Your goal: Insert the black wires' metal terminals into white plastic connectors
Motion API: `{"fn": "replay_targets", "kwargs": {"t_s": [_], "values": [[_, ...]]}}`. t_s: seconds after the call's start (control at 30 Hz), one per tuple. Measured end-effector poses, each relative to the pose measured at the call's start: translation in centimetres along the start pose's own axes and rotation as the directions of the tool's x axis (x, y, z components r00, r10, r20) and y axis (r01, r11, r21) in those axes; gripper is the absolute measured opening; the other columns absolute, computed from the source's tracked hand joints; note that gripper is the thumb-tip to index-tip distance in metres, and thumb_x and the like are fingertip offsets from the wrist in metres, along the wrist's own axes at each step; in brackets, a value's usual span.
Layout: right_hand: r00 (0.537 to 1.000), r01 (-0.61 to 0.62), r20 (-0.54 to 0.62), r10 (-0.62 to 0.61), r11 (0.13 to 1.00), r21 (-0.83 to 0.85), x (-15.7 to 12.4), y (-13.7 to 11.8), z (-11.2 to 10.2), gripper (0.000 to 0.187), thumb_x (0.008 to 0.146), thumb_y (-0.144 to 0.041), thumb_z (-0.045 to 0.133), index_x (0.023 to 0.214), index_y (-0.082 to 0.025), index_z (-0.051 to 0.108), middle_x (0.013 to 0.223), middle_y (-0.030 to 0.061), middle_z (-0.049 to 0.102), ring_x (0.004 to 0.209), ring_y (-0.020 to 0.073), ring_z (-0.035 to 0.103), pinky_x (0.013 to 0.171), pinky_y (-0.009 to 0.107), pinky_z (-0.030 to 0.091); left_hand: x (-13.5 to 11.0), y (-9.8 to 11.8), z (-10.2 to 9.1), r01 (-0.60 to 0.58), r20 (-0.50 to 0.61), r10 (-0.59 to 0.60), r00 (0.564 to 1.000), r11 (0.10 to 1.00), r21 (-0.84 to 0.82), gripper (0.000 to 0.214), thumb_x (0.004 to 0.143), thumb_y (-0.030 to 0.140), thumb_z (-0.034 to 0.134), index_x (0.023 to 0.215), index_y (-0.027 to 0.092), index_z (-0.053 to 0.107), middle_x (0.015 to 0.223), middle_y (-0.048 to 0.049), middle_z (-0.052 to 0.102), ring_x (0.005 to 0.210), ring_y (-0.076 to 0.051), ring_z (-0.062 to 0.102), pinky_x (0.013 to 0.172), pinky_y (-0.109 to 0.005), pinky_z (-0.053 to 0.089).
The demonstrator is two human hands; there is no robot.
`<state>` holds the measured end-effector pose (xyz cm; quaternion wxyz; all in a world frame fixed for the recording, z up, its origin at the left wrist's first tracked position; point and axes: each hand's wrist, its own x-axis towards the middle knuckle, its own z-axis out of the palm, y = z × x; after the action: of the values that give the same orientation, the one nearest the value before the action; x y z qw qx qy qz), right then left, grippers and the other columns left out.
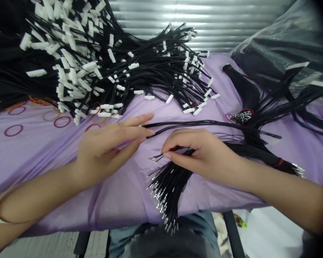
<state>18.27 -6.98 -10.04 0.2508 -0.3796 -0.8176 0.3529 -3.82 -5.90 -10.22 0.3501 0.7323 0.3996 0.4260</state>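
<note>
Purple cloth table [43, 157], near edge: your right hand [201, 152] pinches one thin black metal-tipped wire [161, 156]; left hand [110, 143] flat-fingered, steadying black wire strands [191, 123]—pull singly.

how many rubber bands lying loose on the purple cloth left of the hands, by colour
red rubber bands: 4
yellowish rubber bands: 1 clear, others under the wires too hidden to count
total clearly countable: 5, all on the purple cloth

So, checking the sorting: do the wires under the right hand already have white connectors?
No, the wires under the right hand end in bare metal terminals.
</note>
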Motion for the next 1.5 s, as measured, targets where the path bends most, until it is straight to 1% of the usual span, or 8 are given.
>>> {"fn": "replay_targets", "kwargs": {"t_s": [0.2, 0.47, 0.57, 0.7, 0.8, 1.07, 1.3, 1.5], "values": [[0.997, -0.038, -0.066, 0.035, 0.998, -0.042, -0.3, -0.6, 0.1, 0.009, 0.084, -0.010, 0.055, 0.084, -0.016, 0.062, 0.090, 0.0013, 0.067, 0.082, 0.0118, 0.061, 0.075, 0.023, 0.048, 1.2, -1.2, 0.9, 0.242, -0.035, -0.267, 0.963, 0.917, -0.317, 0.021, 0.078, 0.011, 0.071, 0.095, 0.023, 0.071, 0.112, -0.0009, 0.069, 0.105, -0.016, 0.064, 0.093, -0.024, 0.051], [0.992, -0.043, -0.116, 0.045, 0.999, 0.012, 0.3, 0.5, 0.1, 0.012, 0.090, -0.019, 0.054, 0.087, -0.017, 0.066, 0.083, 0.0006, 0.067, 0.077, 0.0113, 0.061, 0.069, 0.022, 0.046, 0.8, -1.4, 0.3, 0.016, -0.026, -0.017, 1.000, 0.999, -0.044, 0.013, 0.084, 0.010, 0.062, 0.081, 0.022, 0.068, 0.107, -0.0020, 0.070, 0.111, -0.017, 0.061, 0.098, -0.027, 0.045], [0.993, -0.038, -0.111, 0.041, 0.999, 0.034, 0.5, 0.5, -0.2, 0.010, 0.088, -0.019, 0.055, 0.086, -0.017, 0.065, 0.084, 0.0016, 0.067, 0.077, 0.0116, 0.060, 0.070, 0.023, 0.047, 0.9, -0.8, 0.4, 0.128, -0.035, -0.134, 0.990, 0.981, -0.148, 0.013, 0.081, 0.011, 0.067, 0.088, 0.021, 0.068, 0.118, -0.0033, 0.066, 0.108, -0.019, 0.063, 0.096, -0.026, 0.047], [0.993, -0.001, -0.115, 0.012, 0.995, 0.096, 0.4, 0.0, -0.5, 0.007, 0.084, -0.014, 0.057, 0.082, -0.017, 0.063, 0.083, 0.0005, 0.065, 0.076, 0.0104, 0.059, 0.070, 0.022, 0.048, 1.2, 0.1, 0.7, 0.427, 0.037, -0.498, 0.866, 0.700, -0.573, 0.031, 0.073, 0.006, 0.073, 0.099, 0.021, 0.064, 0.103, -0.0006, 0.071, 0.091, -0.014, 0.069, 0.084, -0.020, 0.054], [0.993, -0.024, -0.112, 0.037, 0.993, 0.118, 0.2, -0.4, -0.6, 0.007, 0.082, -0.011, 0.058, 0.081, -0.017, 0.063, 0.079, -0.0008, 0.064, 0.071, 0.0090, 0.058, 0.066, 0.020, 0.047, 1.2, 0.2, 1.3, 0.545, 0.168, -0.624, 0.763, 0.482, -0.686, 0.027, 0.071, 0.002, 0.070, 0.092, 0.018, 0.065, 0.085, -0.0001, 0.071, 0.087, -0.016, 0.069, 0.077, -0.021, 0.057], [0.990, -0.073, -0.115, 0.076, 0.997, 0.026, 0.5, -0.2, 0.0, 0.012, 0.076, -0.007, 0.061, 0.069, -0.016, 0.062, 0.067, -0.0042, 0.060, 0.060, 0.0060, 0.052, 0.055, 0.019, 0.040, 0.7, -0.8, 3.0, 0.707, 0.325, -0.670, 0.668, 0.436, -0.556, 0.024, 0.079, 0.012, 0.068, 0.103, 0.014, 0.066, 0.098, -0.0065, 0.071, 0.086, -0.015, 0.069, 0.073, -0.019, 0.056], [0.994, 0.013, -0.112, -0.015, 1.000, -0.017, 0.5, -0.3, -0.1, 0.012, 0.077, -0.010, 0.060, 0.068, -0.018, 0.061, 0.068, -0.0023, 0.061, 0.064, 0.0093, 0.055, 0.058, 0.023, 0.043, 0.2, -0.7, 3.3, 0.635, 0.278, -0.598, 0.752, 0.541, -0.552, 0.041, 0.071, 0.007, 0.075, 0.108, 0.017, 0.059, 0.119, -0.0062, 0.066, 0.100, -0.018, 0.066, 0.085, -0.022, 0.053], [0.970, 0.092, -0.203, -0.133, 0.976, -0.197, 0.2, -0.1, -1.0, 0.010, 0.087, -0.018, 0.053, 0.081, -0.019, 0.062, 0.084, 0.0025, 0.060, 0.082, 0.0140, 0.057, 0.073, 0.027, 0.045, -0.5, -0.1, 2.9, 0.360, 0.146, -0.329, 0.933, 0.828, -0.430, 0.036, 0.079, 0.006, 0.068, 0.108, 0.026, 0.061, 0.117, 0.0011, 0.066, 0.108, -0.015, 0.063, 0.082, -0.016, 0.052]]}}
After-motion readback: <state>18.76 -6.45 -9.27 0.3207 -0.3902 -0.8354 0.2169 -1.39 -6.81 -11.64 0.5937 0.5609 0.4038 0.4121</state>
